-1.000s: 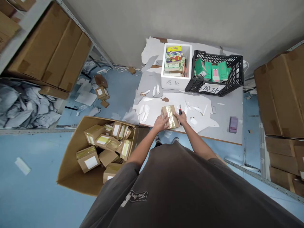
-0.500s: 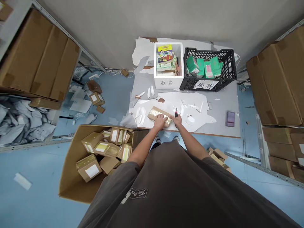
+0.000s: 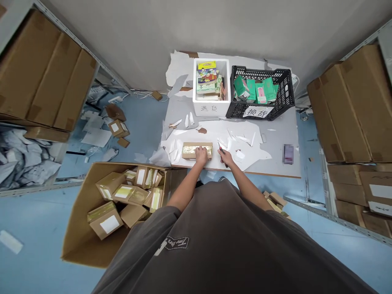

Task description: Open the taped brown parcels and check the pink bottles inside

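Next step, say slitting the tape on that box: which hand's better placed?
Right, I'd say. The right hand already holds the red-and-black cutter, just off the box's right end. The left hand lies on the taped box, so it looks better suited to steadying.

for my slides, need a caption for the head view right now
Left hand rests on a taped cardboard box, right hand holds a slim cutter, over a paper-strewn table.

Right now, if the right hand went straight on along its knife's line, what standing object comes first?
Likely the white box, beyond the paper ahead of the knife. Depth is unclear; the right hand might pass above the box.
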Motion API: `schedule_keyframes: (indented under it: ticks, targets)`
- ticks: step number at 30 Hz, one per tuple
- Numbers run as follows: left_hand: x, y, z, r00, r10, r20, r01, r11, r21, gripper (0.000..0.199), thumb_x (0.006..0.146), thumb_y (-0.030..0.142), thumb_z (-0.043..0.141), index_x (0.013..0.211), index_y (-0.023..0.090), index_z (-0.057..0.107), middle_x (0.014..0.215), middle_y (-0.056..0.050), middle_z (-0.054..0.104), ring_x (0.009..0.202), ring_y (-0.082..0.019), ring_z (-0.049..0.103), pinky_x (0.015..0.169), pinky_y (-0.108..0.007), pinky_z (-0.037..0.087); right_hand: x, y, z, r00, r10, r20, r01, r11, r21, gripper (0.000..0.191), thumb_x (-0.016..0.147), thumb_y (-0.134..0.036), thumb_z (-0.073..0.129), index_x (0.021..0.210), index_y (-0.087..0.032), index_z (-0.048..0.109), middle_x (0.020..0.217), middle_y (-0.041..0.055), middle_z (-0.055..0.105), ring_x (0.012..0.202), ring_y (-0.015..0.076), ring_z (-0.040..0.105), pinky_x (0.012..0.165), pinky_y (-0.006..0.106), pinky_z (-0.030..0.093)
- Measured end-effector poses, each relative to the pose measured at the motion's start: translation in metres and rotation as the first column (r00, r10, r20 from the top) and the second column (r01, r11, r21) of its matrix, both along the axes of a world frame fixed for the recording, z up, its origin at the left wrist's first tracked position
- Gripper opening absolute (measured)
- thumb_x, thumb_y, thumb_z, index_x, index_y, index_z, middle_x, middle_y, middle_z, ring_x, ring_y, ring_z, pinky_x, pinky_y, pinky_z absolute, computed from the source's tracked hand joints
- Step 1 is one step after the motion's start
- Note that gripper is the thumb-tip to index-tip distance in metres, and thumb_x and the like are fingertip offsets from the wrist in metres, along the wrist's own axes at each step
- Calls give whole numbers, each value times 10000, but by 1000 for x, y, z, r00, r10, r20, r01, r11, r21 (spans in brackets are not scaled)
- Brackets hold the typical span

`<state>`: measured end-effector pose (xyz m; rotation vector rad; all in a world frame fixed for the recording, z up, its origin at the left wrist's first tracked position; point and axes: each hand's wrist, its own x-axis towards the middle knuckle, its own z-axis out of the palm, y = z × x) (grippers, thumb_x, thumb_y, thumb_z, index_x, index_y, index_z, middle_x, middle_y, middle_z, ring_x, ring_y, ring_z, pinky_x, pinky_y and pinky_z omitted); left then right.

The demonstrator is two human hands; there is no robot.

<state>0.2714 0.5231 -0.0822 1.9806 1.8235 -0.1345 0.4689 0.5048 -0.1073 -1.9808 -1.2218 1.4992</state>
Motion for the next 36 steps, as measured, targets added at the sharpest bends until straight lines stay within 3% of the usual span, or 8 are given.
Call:
schedule_keyframes:
  ticks: [4, 8, 12, 16, 23, 27, 32, 36]
  targets:
    - [3, -3, -4, 1000, 22, 11, -22, 999, 23, 643, 777, 294, 957, 1343, 170, 678, 1597, -226, 537, 1526, -441, 432, 1268, -540, 340, 15, -2, 11, 975, 220, -24, -221, 975, -31, 316, 1053, -547, 593, 962, -246, 615, 581, -51, 614, 558, 189, 661, 659, 266, 528]
    - [4, -6, -10, 999, 49, 0, -49, 998, -38, 734, 773, 260, 950, 1436, 182, 644, 1779, -217, 361, 1652, -489, 284, 1321, -597, 276, 20, 15, 20, 907, 418, 47, -419, 908, 14, 134, 1082, -389, 583, 1090, -260, 622, 642, -70, 653, 579, 175, 647, 692, 254, 489]
    - [0, -3, -12, 999, 25, 25, -24, 998, -50, 888, 729, 288, 979, 1514, 127, 596, 1764, -263, 380, 1642, -498, 323, 1315, -567, 312, 20, 38, 24, 781, 572, 250, -596, 802, 25, 156, 1064, -358, 639, 973, -246, 698, 833, 27, 745, 802, 233, 694, 749, 279, 455]
    - [-3, 0, -12, 999, 15, 32, -13, 999, -47, 1040, 695, 364, 1007, 1592, 125, 539, 1758, -274, 385, 1621, -498, 369, 1300, -546, 347, 14, 54, 22, 663, 651, 369, -694, 720, -24, 158, 1038, -385, 700, 1009, -244, 764, 1016, 101, 790, 1017, 314, 717, 814, 321, 462]
    - [-2, -9, -9, 1000, -14, 15, 15, 1000, -17, 952, 748, 302, 954, 1582, 119, 533, 1743, -268, 416, 1606, -470, 410, 1284, -526, 370, 8, 63, 16, 660, 651, 373, -692, 721, -35, 230, 940, -467, 826, 956, -243, 774, 963, 119, 793, 1031, 350, 733, 858, 369, 498]
    - [-3, -10, -7, 999, -38, 0, 38, 999, -5, 857, 768, 262, 928, 1534, 127, 568, 1743, -256, 421, 1613, -444, 407, 1290, -521, 366, 15, 63, 15, 686, 652, 324, -684, 729, -19, 229, 933, -442, 813, 868, -241, 726, 830, 86, 749, 899, 300, 719, 771, 333, 495]
    - [-6, -4, -6, 998, -67, -20, 67, 998, -15, 881, 761, 317, 954, 1536, 154, 568, 1748, -238, 422, 1591, -444, 431, 1267, -522, 393, 18, 41, 11, 859, 499, -118, -513, 839, -183, 334, 968, -497, 750, 814, -244, 596, 584, -21, 565, 482, 165, 508, 516, 282, 414]
    - [-7, 3, -6, 999, -42, -20, 41, 998, -37, 1002, 755, 311, 988, 1602, 106, 493, 1658, -291, 516, 1548, -441, 480, 1229, -482, 426, 6, 19, 8, 893, 339, -296, -420, 866, -274, 297, 988, -433, 725, 831, -250, 552, 542, -62, 500, 417, 132, 424, 445, 253, 366]
